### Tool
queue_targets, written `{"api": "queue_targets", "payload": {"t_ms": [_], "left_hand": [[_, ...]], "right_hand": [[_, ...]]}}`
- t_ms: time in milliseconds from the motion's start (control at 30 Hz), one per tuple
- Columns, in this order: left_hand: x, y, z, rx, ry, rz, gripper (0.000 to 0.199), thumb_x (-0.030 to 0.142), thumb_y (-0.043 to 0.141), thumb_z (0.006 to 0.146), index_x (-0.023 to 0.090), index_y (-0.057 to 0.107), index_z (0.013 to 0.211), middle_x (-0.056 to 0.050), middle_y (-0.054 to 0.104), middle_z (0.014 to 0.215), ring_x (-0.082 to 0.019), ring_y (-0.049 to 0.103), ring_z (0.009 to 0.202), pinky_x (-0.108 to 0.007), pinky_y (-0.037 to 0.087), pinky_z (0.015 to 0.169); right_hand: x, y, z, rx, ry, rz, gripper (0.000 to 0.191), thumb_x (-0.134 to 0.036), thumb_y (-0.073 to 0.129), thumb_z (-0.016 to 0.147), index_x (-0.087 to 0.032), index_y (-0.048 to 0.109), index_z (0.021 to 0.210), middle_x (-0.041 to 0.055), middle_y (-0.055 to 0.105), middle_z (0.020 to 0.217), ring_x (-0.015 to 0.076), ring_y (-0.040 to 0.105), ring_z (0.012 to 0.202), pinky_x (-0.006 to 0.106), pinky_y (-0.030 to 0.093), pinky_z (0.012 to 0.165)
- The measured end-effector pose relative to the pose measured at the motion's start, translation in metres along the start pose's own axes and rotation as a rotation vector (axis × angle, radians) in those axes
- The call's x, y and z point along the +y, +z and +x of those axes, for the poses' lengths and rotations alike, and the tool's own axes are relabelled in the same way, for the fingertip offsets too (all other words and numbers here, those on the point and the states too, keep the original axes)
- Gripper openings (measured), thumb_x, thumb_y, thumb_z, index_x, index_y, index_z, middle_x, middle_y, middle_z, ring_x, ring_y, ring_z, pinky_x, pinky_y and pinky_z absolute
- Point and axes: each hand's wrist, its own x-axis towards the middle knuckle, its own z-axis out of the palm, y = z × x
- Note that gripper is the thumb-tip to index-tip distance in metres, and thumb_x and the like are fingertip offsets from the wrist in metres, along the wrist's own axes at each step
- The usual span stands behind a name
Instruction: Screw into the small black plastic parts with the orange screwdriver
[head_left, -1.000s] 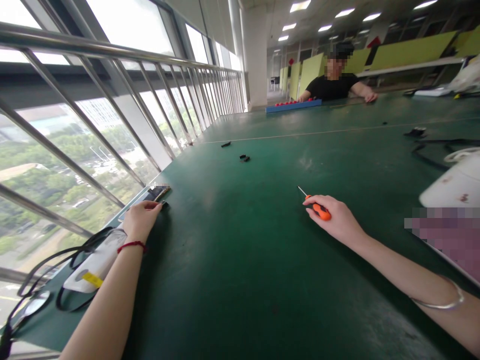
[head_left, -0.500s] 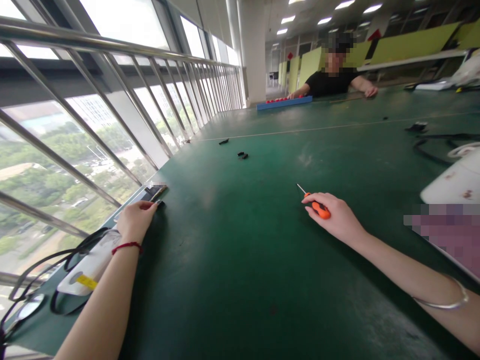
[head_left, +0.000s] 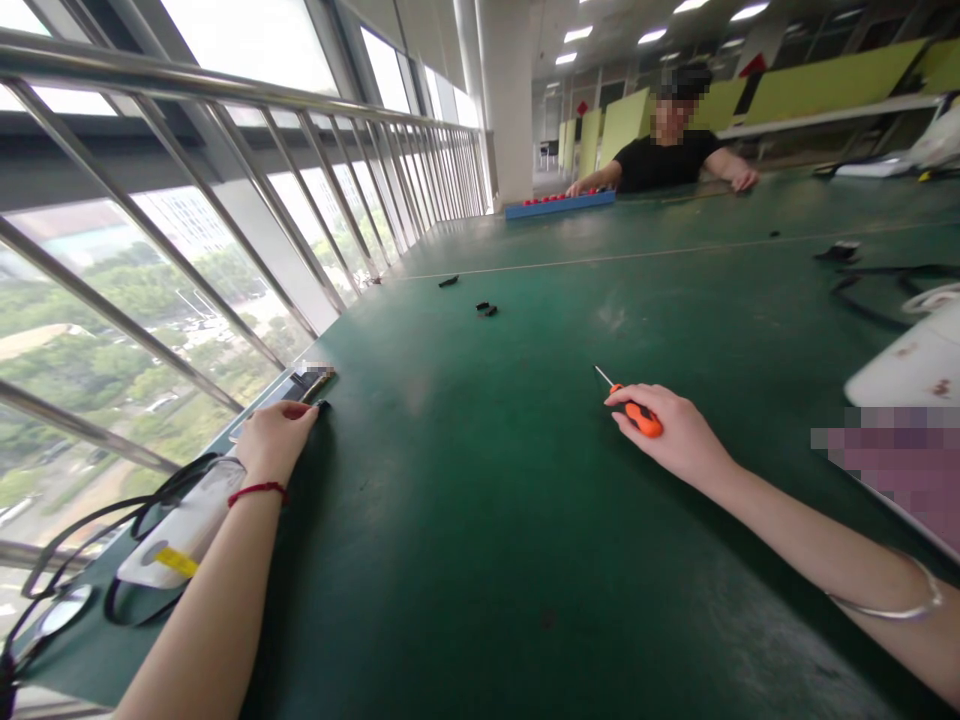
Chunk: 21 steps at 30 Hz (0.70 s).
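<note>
My right hand [head_left: 671,425] is closed around an orange and black screwdriver [head_left: 643,419] at the right of the green table [head_left: 465,500]. Its thin metal shaft points away and to the left. At the left edge of the table, my left hand [head_left: 279,438] has its fingers pinched on a small black piece [head_left: 323,406], too small to name and partly hidden by the fingertips. Just beyond that hand lies a dark, flat object [head_left: 311,380] with a blurred patch on it.
Two groups of small black pieces [head_left: 487,310] lie farther up the table. A white device [head_left: 180,525] with black cables is beside my left forearm. Another white object [head_left: 911,355] stands at right. Across the table, a person touches a blue tray [head_left: 559,205]. A metal railing [head_left: 225,90] borders the left.
Across the table, the person's hand and the blue tray have shifted slightly to the left. My own hands stay almost where they were, with the same holds.
</note>
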Motion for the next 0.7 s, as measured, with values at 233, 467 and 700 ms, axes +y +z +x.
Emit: {"api": "queue_targets", "payload": {"t_ms": [233, 467, 700], "left_hand": [[0.000, 0.003, -0.003, 0.011, 0.027, 0.040, 0.041, 0.049, 0.054, 0.075, 0.023, 0.067, 0.105, -0.002, 0.069, 0.103, -0.024, 0.059, 0.087, -0.023, 0.032, 0.056], [0.022, 0.017, -0.016, 0.053, 0.175, -0.319, 0.032, 0.037, 0.061, 0.073, 0.018, 0.068, 0.096, -0.004, 0.070, 0.085, -0.020, 0.063, 0.079, -0.026, 0.044, 0.067], [0.120, 0.041, -0.073, -0.358, 0.636, -0.789, 0.026, 0.031, 0.065, 0.071, 0.012, 0.066, 0.088, -0.007, 0.070, 0.081, -0.017, 0.064, 0.072, -0.029, 0.052, 0.070]], "right_hand": [[0.001, 0.001, 0.000, -0.009, 0.002, -0.001, 0.017, -0.022, 0.054, 0.077, -0.022, 0.064, 0.090, 0.0049, 0.068, 0.092, 0.0225, 0.061, 0.084, 0.040, 0.049, 0.078], [0.000, 0.001, -0.001, -0.004, 0.014, 0.011, 0.017, -0.024, 0.055, 0.077, -0.022, 0.064, 0.092, 0.0051, 0.068, 0.092, 0.0224, 0.062, 0.083, 0.040, 0.050, 0.077], [-0.002, 0.000, -0.001, 0.029, 0.044, 0.056, 0.019, -0.031, 0.057, 0.080, -0.023, 0.062, 0.096, 0.0046, 0.067, 0.093, 0.0206, 0.064, 0.080, 0.037, 0.050, 0.075]]}}
